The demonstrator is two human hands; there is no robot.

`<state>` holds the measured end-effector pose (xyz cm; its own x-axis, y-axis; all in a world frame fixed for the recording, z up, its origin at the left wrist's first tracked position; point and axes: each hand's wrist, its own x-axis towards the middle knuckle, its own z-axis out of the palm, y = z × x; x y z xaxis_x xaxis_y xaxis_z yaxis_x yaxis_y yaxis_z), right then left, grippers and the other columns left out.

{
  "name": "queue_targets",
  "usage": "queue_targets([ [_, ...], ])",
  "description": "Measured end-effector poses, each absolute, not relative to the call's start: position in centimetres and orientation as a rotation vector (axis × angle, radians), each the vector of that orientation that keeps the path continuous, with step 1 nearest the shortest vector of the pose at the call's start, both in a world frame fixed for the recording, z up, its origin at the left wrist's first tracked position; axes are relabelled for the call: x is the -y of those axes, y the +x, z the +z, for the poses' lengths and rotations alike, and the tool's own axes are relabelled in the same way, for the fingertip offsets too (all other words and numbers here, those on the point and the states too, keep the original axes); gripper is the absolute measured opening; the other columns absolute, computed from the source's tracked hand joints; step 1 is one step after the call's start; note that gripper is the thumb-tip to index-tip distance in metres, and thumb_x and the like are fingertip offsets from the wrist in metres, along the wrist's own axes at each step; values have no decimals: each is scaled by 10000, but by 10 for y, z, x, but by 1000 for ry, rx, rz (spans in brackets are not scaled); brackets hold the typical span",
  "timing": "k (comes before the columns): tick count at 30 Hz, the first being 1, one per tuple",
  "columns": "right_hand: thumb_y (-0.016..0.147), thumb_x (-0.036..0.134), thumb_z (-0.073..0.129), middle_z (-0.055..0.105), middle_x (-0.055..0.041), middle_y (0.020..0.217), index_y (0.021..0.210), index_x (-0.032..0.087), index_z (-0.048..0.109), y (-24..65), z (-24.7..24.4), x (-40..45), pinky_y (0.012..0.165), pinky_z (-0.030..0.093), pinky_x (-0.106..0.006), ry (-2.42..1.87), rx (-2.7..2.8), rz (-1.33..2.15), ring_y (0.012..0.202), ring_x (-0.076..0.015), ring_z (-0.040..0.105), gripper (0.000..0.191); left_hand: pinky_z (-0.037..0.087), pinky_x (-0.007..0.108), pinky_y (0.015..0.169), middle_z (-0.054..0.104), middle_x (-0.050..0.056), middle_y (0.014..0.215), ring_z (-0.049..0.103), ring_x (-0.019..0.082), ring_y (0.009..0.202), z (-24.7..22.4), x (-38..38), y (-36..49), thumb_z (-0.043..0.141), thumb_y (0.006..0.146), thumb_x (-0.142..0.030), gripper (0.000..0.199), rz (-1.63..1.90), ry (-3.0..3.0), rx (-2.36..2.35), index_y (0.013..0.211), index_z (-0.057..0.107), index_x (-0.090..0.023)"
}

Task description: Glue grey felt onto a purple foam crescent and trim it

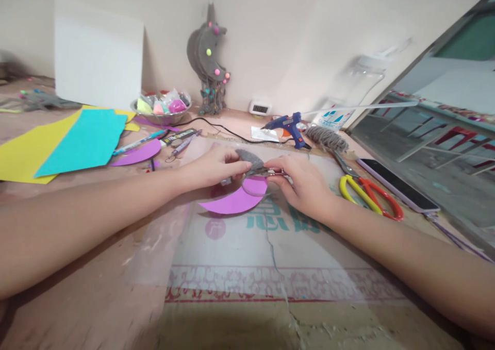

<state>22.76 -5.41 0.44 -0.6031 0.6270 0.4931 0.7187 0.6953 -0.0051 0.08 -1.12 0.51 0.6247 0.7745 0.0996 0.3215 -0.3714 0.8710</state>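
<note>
Both hands meet over the plastic sheet, around a purple paper crescent point(232, 202) whose upper end is covered in grey yarn point(250, 160). My left hand point(221, 165) pinches the yarn-covered part from the left, thumb on top. On the right, the fingers of my right hand point(299, 181) are closed at the edge of the yarn-covered part. Something small and shiny shows between those fingers, too small to name. A strand of yarn point(266, 221) runs down over the sheet towards the near edge. The crescent's bare purple tip points left.
A blue glue gun point(288, 127), a grey yarn skein point(328, 136), scissors point(367, 193) and a phone point(398, 185) lie at the right. Left are blue card point(83, 144), yellow card point(23, 151) and a bowl of clay packets point(161, 117). A grey moon ornament point(207, 56) hangs against the wall.
</note>
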Motion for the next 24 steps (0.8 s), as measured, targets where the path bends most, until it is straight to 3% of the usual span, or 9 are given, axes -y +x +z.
queue_targets([
  [24, 949, 304, 447, 668, -81, 903, 1043, 180, 585, 228, 3, 51, 717, 441, -330, -1061, 2501, -270, 843, -217, 609, 208, 361, 203, 450, 593, 18, 558, 487, 76, 475, 7, 12, -1, 547, 846, -358, 323, 619, 1953, -882, 620, 613, -136],
])
